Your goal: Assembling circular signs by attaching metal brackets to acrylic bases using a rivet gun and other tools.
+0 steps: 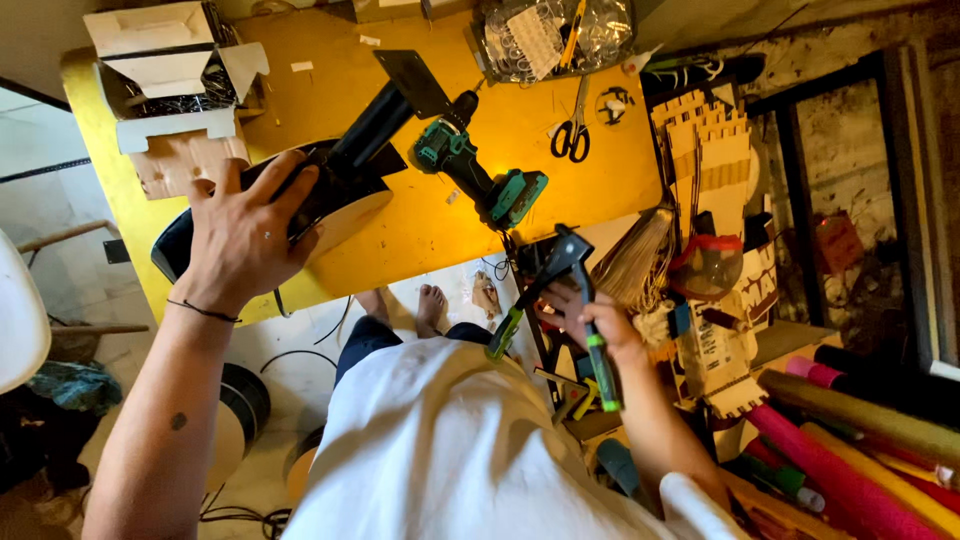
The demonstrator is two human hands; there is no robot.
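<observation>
My left hand (243,237) presses down on a dark curved seat-like piece (340,205) with a pale wooden edge, lying on the yellow table (420,240). A black post with a flat plate (392,100) rises from that piece. My right hand (600,325) grips a black hand tool with green-and-black handles (560,290), held off the table's near right corner. A green cordless drill (478,172) lies on the table between the two hands.
Black scissors (573,135), an open cardboard box (175,70) and a clear bag of parts (550,35) sit farther back. Cardboard pieces (705,150), a broom (640,260) and coloured rolls (850,460) crowd the right. My bare feet (430,300) show below.
</observation>
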